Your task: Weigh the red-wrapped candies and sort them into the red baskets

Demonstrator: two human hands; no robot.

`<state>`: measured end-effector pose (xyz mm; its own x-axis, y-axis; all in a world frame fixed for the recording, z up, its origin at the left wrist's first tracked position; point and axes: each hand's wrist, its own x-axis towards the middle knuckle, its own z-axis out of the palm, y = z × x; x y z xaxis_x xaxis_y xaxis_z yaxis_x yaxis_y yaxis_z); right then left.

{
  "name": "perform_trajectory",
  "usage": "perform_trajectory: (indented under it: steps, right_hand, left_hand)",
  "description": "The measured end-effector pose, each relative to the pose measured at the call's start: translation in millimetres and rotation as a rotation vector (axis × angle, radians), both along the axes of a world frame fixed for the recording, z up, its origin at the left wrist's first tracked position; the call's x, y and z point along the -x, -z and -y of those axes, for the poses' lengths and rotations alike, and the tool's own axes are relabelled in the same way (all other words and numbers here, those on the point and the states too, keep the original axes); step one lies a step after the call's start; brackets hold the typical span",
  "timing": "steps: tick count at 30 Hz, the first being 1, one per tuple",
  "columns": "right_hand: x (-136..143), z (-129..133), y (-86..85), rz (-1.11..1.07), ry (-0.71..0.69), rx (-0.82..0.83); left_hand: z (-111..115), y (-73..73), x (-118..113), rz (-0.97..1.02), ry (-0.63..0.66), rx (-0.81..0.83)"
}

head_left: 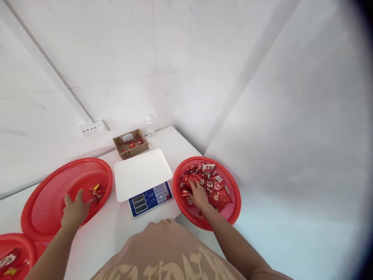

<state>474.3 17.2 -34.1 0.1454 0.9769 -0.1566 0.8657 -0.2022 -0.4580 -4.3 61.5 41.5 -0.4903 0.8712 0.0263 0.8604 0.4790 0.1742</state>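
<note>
Left fingers (79,197) are hovering spread beside candies (97,191)
Right fingers (194,189) are touching red packets (210,184) beneath, grip unclear

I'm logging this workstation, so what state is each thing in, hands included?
Left hand: fingers spread, beside wrapped pieces
Right hand: touching red packets, grip unclear
Large left basket: holding those few pieces
Bottom-left basket: partly in view, holding packets
Right basket: holding many packets
Scale: displays dark, no readable digits
Cardboard box: open-topped, red items inside
Bottle: upright, cap state unclear
</note>
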Motion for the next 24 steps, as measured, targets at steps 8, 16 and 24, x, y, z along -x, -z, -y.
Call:
perform_trajectory:
  steps: [8, 16, 24]
  right_hand:
    - [-28, -39, -2.1, -0.235, 0.486, -0.392]
    - [4, -23, 6.6, -0.160, -0.082, -0.158]
    - [30, -47, 19.9, 0.137, -0.079, 0.173]
  left_hand:
    - [8, 1.6, -50, 0.011, 0.179, -0.069]
    - [18, 0.0, -90, 0.010, 0.421, -0.213]
    - [26, 15.8, -110, 0.027, 0.555, -0.159]
